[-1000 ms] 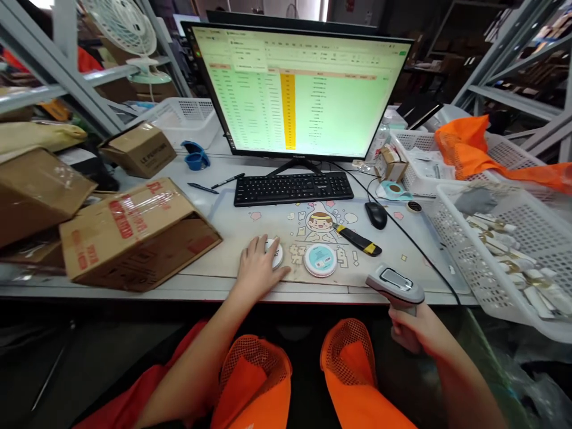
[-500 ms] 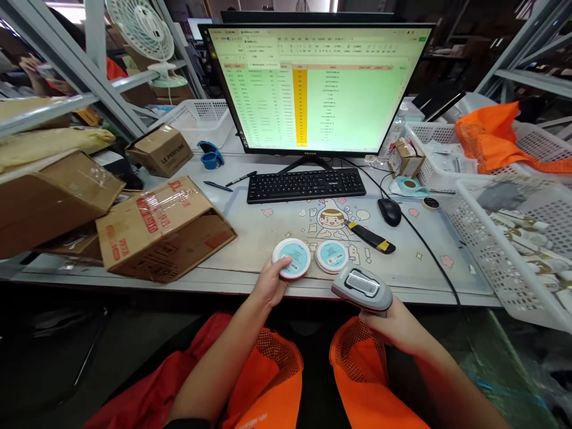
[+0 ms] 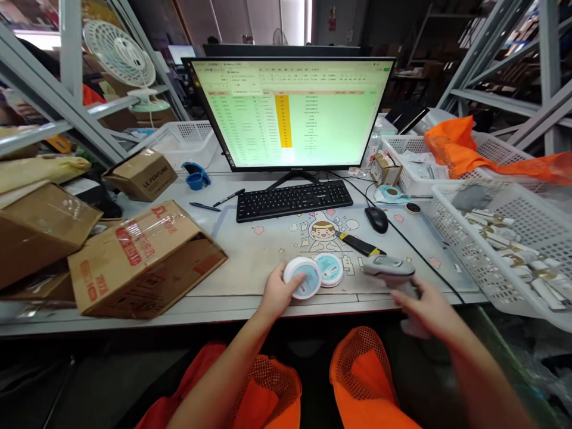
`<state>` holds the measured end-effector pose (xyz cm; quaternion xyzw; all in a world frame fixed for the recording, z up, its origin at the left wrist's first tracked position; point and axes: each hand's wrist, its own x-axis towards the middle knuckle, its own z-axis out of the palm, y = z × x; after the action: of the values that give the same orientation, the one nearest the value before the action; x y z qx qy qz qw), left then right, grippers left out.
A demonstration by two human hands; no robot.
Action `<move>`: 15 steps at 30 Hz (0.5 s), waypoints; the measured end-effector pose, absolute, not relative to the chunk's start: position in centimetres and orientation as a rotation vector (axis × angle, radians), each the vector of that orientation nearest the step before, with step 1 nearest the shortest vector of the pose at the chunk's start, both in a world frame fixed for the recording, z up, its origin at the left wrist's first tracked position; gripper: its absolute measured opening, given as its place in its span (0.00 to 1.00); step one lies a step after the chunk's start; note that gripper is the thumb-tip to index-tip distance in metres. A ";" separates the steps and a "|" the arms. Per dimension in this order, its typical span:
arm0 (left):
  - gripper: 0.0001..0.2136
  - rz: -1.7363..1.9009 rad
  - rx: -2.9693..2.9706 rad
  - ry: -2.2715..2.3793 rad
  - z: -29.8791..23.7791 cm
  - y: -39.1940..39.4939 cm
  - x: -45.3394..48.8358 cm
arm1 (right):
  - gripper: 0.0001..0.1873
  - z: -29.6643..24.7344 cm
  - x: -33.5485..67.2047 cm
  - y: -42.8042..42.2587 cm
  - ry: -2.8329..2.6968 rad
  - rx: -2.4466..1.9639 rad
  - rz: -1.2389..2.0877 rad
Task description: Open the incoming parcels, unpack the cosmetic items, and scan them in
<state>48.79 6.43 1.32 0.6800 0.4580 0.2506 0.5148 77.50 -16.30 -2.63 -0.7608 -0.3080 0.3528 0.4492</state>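
My left hand grips a round white tin with a blue label, tilted up at the desk's front edge. A second round tin lies flat on the desk mat just right of it, touching or nearly so. My right hand is closed round the handle of a grey barcode scanner, whose head points left toward the tins. The hand and scanner are slightly blurred by motion.
A monitor, keyboard, mouse and a yellow-black utility knife sit behind the tins. Cardboard boxes crowd the left. White baskets with small packets stand at the right, orange cloth behind.
My left hand lifted the left tin off the mat and holds it tilted. My right hand brought the scanner up from below the desk edge, level with the tins.
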 end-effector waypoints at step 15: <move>0.21 0.618 1.920 1.056 -0.9 4.7 55.7 | 0.39 -5.4 67.3 -5.9 -1.119 -1.966 0.494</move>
<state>55.74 4.72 -0.93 0.7657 0.4212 0.2464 0.4191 67.29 -5.89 -5.45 -0.7776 -0.4428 0.1955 0.4013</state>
